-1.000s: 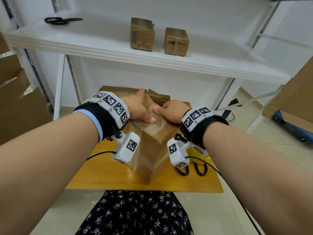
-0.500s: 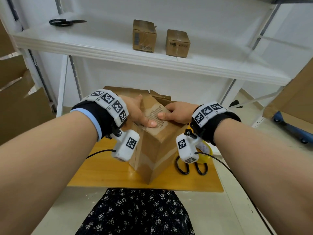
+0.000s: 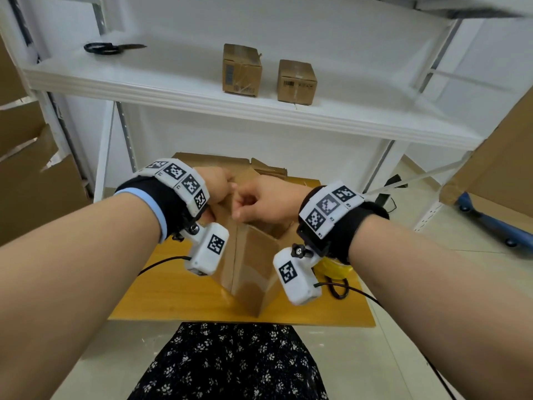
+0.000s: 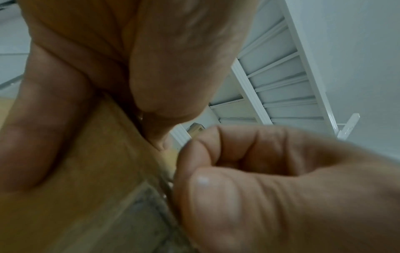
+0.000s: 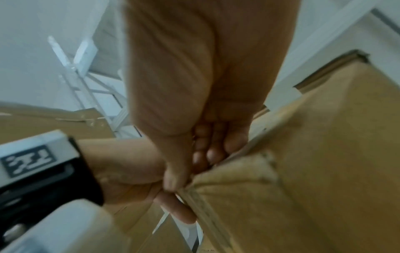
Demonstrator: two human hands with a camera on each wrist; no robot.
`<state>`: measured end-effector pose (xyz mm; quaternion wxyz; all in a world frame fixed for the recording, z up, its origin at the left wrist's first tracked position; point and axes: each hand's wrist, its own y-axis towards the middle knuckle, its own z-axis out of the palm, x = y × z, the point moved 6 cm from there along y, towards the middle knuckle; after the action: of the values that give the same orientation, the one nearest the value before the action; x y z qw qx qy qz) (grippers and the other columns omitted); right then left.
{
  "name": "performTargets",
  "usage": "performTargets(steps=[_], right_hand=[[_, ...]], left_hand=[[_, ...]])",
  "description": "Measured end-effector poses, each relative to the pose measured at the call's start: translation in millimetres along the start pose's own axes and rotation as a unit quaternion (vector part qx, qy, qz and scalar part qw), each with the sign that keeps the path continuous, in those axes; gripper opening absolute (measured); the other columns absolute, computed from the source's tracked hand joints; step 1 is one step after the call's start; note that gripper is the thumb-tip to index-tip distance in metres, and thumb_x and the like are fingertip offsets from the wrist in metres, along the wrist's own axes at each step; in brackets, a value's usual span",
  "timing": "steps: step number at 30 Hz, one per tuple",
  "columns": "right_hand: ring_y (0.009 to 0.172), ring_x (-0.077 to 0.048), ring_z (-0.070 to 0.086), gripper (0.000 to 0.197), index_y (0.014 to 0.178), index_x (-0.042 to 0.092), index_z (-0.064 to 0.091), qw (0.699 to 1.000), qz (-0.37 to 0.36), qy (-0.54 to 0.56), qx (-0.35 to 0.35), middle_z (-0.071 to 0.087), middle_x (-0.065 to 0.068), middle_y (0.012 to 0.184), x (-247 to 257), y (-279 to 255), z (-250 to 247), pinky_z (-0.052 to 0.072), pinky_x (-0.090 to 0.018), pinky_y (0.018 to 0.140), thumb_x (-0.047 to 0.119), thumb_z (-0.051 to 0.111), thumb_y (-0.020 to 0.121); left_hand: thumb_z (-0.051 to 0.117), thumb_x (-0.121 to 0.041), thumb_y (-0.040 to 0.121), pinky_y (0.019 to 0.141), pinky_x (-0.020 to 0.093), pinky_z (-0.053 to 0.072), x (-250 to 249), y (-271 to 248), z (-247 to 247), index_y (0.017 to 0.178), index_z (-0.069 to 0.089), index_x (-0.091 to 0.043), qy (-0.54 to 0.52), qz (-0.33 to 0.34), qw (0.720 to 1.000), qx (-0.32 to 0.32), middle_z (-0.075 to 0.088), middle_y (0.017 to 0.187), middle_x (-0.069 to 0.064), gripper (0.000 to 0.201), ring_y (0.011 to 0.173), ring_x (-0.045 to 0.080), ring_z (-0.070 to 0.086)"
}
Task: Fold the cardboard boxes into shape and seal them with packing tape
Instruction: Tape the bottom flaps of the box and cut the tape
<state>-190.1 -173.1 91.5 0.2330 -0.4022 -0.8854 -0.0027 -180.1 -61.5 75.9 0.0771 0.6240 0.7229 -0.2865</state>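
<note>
Half a second earlier both hands were laid flat on the closed top flaps of the brown cardboard box (image 3: 248, 255) on the small wooden table (image 3: 161, 298); now the flaps are raised and the inside of the box is exposed between the wrists. The box is stood on the table with one corner turned toward the person.

The left hand (image 3: 215, 187) is curled at the top of the box, and in the left wrist view its thumb and fingers (image 4: 43, 133) are seen pinched on a cardboard flap edge. The right hand (image 3: 259, 202), just beside it, is closed in a fist-like curl, and in the right wrist view its thumb and fingertips (image 5: 173, 178) are seen pinched on the edge of a flap bearing old tape residue.

One box is being handled. Flattened cardboard (image 3: 213, 161) is propped behind it, its count not to be told. One yellow roll of packing tape (image 3: 336, 268) is partly hidden under the right wrist, with black scissor handles (image 3: 340, 288) beside it.

On the white shelf (image 3: 173, 90) above, one pair of black scissors (image 3: 111, 48) is laid at the left, and two small sealed cardboard boxes (image 3: 241, 70) are stood side by side at the middle.
</note>
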Motion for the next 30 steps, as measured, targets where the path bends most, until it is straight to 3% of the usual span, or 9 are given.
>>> performTargets(steps=[4,8,11,15,18,21,23,26,30], right_hand=[[0.083,-0.006,0.064,0.003,0.089,0.024,0.071,0.998,-0.024,0.062,0.017,0.072,0.007,0.089,1.4,-4.7,3.0,0.053,-0.026,0.083,0.023,0.074,0.087],[0.086,-0.01,0.062,0.006,0.092,0.024,0.065,0.992,0.073,0.027,-0.1,0.065,0.011,0.089,-38.4,-3.7,-17.9,0.046,-0.021,0.069,0.027,0.07,0.09],[0.092,-0.017,0.062,0.002,0.093,0.023,0.062,0.977,0.157,-0.039,-0.141,0.062,0.007,0.091,-70.8,-7.2,-33.8,0.046,-0.026,0.071,0.025,0.063,0.094],[0.088,-0.015,0.062,0.008,0.094,0.024,0.063,0.965,0.148,-0.027,-0.215,0.063,0.008,0.09,-76.5,-22.5,-47.7,0.047,-0.024,0.064,0.032,0.06,0.093],[0.091,-0.011,0.061,0.055,0.112,0.025,0.061,0.981,0.104,-0.029,-0.162,0.064,0.008,0.102,-47.6,-22.2,-36.5,0.051,-0.026,0.073,0.071,0.057,0.082],[0.12,-0.028,0.051,0.1,0.142,0.024,0.045,0.98,0.109,-0.152,-0.063,0.051,-0.009,0.136,-21.5,-13.6,-15.6,0.048,-0.046,0.097,0.091,0.048,0.068],[0.127,-0.033,0.044,0.095,0.143,0.025,0.042,0.965,0.13,-0.225,-0.045,0.044,-0.013,0.14,-11.6,-11.4,-5.2,0.045,-0.05,0.099,0.085,0.053,0.07],[0.122,-0.032,0.049,0.073,0.136,0.02,0.045,0.954,0.133,-0.261,-0.062,0.051,-0.013,0.134,-4.2,-8.4,9.9,0.047,-0.046,0.092,0.068,0.059,0.083],[0.106,-0.031,0.059,0.053,0.133,0.016,0.043,0.949,0.134,-0.269,-0.093,0.059,-0.013,0.121,-4.4,-6.2,15.2,0.052,-0.043,0.085,0.049,0.055,0.094]], left_hand=[[0.047,-0.027,0.103,0.097,0.044,0.049,-1.6,3.9,-0.4,0.141,0.044,-0.01,0.011,0.007,1.0,-0.003,0.054,0.134,0.017,0.042,0.117,0.034,0.057],[0.042,-0.031,0.105,0.104,0.044,0.045,2.9,4.4,-0.1,0.146,0.04,-0.014,0.016,0.001,1.0,-0.024,0.049,0.141,0.015,0.045,0.123,0.035,0.054],[0.041,-0.033,0.105,0.106,0.045,0.044,5.0,5.2,0.5,0.148,0.039,-0.015,-0.01,-0.001,1.0,-0.024,0.047,0.142,0.015,0.046,0.125,0.036,0.053],[0.043,-0.036,0.104,0.099,0.041,0.048,8.5,8.9,-0.6,0.134,0.054,-0.007,-0.036,0.007,0.999,-0.035,0.058,0.13,0.018,0.043,0.117,0.035,0.059],[0.045,-0.053,0.098,0.092,0.045,0.054,21.5,12.3,0.0,0.113,0.065,-0.012,-0.092,-0.027,0.995,-0.028,0.068,0.111,0.015,0.048,0.097,0.034,0.069],[0.048,-0.068,0.086,0.083,0.046,0.059,34.3,19.5,0.9,0.105,0.067,-0.016,-0.154,-0.064,0.985,-0.035,0.073,0.096,0.013,0.059,0.081,0.033,0.073],[0.047,-0.068,0.089,0.081,0.048,0.059,37.0,17.0,4.5,0.102,0.064,-0.014,-0.234,-0.086,0.968,-0.029,0.073,0.092,0.016,0.059,0.076,0.034,0.074],[0.046,-0.062,0.094,0.082,0.051,0.059,44.6,18.3,13.0,0.1,0.059,-0.008,-0.383,-0.108,0.917,-0.021,0.07,0.095,0.018,0.056,0.081,0.035,0.073],[0.035,-0.058,0.099,0.09,0.052,0.054,77.0,31.3,25.6,0.115,0.055,0.001,-0.473,-0.141,0.869,-0.036,0.07,0.1,0.022,0.065,0.095,0.038,0.069]])
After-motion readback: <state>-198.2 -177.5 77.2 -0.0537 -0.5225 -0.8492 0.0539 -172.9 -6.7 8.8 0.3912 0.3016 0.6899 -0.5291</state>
